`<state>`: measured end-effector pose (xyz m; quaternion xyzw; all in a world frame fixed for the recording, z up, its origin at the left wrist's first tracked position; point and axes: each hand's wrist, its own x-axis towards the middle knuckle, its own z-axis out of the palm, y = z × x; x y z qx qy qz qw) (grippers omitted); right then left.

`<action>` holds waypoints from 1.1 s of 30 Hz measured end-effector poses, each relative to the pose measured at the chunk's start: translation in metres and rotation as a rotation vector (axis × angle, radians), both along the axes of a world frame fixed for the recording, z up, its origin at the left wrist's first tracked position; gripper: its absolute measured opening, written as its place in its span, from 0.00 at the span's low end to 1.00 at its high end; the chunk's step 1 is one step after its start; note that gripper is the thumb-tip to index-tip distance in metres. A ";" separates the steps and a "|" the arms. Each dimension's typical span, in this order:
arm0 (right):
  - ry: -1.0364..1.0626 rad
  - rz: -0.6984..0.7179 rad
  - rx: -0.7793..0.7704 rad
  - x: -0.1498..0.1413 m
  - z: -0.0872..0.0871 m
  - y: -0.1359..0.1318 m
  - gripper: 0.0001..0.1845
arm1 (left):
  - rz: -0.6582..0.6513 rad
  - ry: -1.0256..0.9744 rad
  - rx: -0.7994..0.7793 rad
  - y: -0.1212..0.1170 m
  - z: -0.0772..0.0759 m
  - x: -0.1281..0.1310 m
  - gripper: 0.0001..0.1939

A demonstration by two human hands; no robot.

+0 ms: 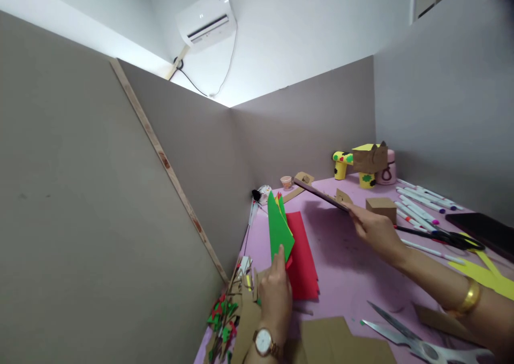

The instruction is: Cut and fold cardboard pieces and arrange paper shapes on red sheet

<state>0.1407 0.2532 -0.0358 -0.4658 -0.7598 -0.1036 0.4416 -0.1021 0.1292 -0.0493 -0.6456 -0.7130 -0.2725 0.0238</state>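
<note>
My left hand point(275, 294), with a watch on the wrist, is closed on a small stack of coloured sheets point(279, 227), green in front with yellow and red behind, held upright above the pink table point(341, 257). A red sheet point(301, 257) lies flat just right of it. My right hand point(375, 229), a gold bangle on its wrist, grips one end of a flat cardboard panel point(319, 192) and holds it raised over the table, pointing away to the left.
Grey partition walls close off the left, back and right. On the table: a cardboard and yellow paper animal point(363, 163), a small cardboard box point(381, 207), several markers point(421, 201), black scissors point(453, 239), silver scissors point(409, 337), cardboard pieces point(341, 345), scraps point(225, 316).
</note>
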 end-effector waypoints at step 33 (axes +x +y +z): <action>-0.352 0.202 0.004 -0.012 -0.022 -0.033 0.31 | 0.404 -1.686 0.384 -0.009 -0.026 -0.037 0.22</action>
